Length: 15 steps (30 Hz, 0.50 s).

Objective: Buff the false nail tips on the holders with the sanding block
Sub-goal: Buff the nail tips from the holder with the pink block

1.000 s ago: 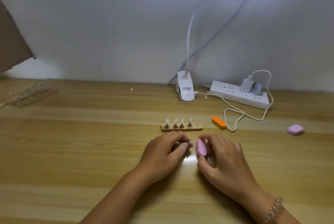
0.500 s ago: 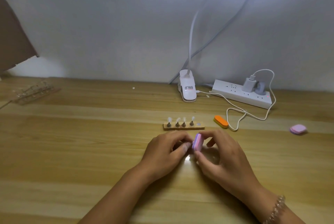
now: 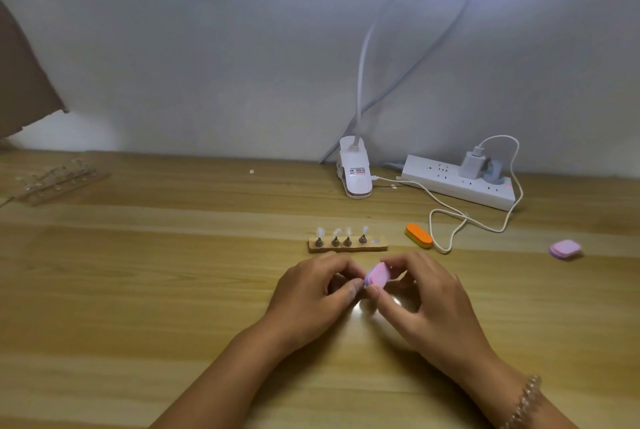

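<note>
The right hand (image 3: 426,293) pinched the sanding block (image 3: 378,274) by its edges, just in front of the wooden rack (image 3: 347,248). The left hand (image 3: 311,290) curled against it; its contents could not be determined. The block was judged light and compressible, and the nail tips (image 3: 320,231) brittle.

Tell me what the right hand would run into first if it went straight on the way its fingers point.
Most likely the left hand, just past the pink sanding block that the right hand pinches; depth is unclear.
</note>
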### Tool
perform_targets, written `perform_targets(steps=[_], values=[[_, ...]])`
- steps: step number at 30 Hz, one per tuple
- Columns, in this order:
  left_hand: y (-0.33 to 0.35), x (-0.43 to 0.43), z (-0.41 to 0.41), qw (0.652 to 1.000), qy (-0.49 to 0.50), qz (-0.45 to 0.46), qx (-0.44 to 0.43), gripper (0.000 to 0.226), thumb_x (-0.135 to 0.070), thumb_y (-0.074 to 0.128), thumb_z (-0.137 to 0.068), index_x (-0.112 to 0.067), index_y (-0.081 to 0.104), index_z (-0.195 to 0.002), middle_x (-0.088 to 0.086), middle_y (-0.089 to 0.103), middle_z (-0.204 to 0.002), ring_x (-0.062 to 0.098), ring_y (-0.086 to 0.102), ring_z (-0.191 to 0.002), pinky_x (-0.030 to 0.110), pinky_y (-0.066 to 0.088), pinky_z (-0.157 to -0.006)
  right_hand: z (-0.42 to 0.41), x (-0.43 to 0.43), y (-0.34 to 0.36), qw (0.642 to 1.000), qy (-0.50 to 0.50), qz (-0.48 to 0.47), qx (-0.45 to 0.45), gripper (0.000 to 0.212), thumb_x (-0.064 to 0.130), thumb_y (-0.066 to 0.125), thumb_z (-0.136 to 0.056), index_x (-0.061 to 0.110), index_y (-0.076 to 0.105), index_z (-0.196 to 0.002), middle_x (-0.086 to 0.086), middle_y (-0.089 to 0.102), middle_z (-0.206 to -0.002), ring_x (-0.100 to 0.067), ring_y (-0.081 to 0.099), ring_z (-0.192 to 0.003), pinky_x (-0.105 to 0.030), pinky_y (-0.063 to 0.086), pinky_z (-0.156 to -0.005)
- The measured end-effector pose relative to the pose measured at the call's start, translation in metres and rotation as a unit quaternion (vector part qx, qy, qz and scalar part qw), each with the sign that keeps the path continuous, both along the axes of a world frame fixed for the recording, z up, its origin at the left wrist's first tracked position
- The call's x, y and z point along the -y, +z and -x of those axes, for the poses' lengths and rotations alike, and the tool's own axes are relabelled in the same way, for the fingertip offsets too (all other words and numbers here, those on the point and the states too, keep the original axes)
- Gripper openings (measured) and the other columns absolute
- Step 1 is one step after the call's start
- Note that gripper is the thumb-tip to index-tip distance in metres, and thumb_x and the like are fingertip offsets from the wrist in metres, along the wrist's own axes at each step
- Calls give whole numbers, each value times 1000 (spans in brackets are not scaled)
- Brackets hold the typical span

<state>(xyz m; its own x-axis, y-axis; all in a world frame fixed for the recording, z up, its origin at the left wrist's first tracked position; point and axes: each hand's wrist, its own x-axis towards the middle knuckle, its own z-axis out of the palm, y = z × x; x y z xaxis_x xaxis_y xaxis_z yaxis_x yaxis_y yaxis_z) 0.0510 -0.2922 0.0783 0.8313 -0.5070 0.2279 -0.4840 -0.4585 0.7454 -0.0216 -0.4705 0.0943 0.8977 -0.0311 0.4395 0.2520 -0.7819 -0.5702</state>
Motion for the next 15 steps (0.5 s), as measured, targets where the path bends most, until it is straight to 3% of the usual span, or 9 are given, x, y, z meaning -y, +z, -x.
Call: perform_targets(steps=[2, 6, 9, 13, 15], values=[[0, 0, 0, 1000, -3, 6, -3, 9, -32, 64, -88, -37, 69, -93, -19, 66, -89, 7, 62, -80, 36, 51, -72, 0, -1, 0, 1000, 1, 11, 3, 18, 38, 72, -82, 32, 60, -94, 22, 58, -93, -1, 58, -89, -40, 49, -79], [1, 1, 0, 1000, -6, 17, -6, 9, -32, 64, -85, -34, 71, -92, -18, 67, -91, 10, 62, -78, 38, 51, -73, 4, -5, -1, 999, 17, 47, 5, 27, 52, 63, -81, 34, 58, -100, 22, 57, -95, 4, 56, -87, -32, 42, -82], [2, 1, 0, 1000, -5, 16, -8, 9, -32, 65, -85, -33, 71, -91, -18, 66, -90, 8, 61, -76, 38, 52, -73, 0, 0, -1, 999, -24, 27, -3, 23, 47, 69, -82, 33, 59, -97, 20, 59, -95, 0, 57, -92, -38, 45, -83], [3, 0, 1, 1000, -8, 19, -18, 17, -35, 61, -78, -32, 72, -92, -17, 67, -89, 7, 61, -73, 39, 52, -72, 3, -7, 0, 998, 23, 54, 10, 28, 51, 64, -81, 33, 59, -102, 22, 57, -97, 1, 56, -91, -35, 45, -81], [3, 0, 0, 1000, -11, 15, -14, 12, -34, 65, -82, -33, 73, -92, -16, 68, -89, 9, 63, -78, 39, 52, -72, 0, -2, 0, 1000, -4, 12, -2, 24, 49, 67, -82, 32, 61, -99, 20, 59, -97, -2, 58, -94, -40, 47, -84]])
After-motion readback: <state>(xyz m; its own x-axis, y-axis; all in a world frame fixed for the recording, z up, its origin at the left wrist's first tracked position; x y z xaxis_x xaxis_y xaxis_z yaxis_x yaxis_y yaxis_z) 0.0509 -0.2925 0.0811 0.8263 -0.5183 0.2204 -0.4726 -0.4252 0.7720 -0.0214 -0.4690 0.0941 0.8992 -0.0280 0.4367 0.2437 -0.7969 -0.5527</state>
